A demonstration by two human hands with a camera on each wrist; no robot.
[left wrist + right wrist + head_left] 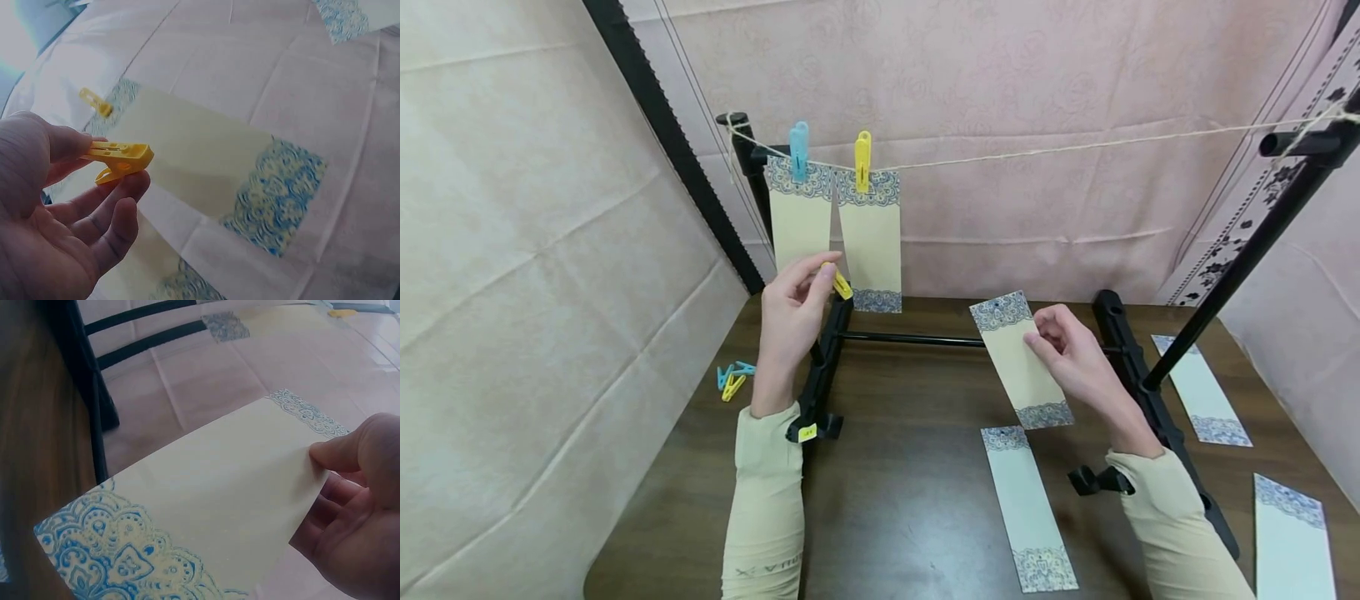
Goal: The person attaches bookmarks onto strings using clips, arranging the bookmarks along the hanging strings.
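My left hand (793, 312) pinches a yellow clothespin (122, 156) between thumb and fingers, in front of the hanging cards. My right hand (1075, 354) holds a cream card (1021, 358) with blue lace-pattern ends by its right edge, thumb on its face, tilted above the table. On the string (1037, 152) hang two similar cards: a left card (800, 221) under a blue clothespin (799, 152), and a right card (869, 242) under a yellow clothespin (862, 162). The left card's lower end is hidden behind my left hand.
Black stand feet (827, 367) and a crossbar (917, 339) hold up the posts. Several loose clothespins (733, 379) lie left on the wooden table (895, 500). A patterned card (1030, 508) lies in front, with another card (1202, 392) and a nearer card (1292, 542) at right.
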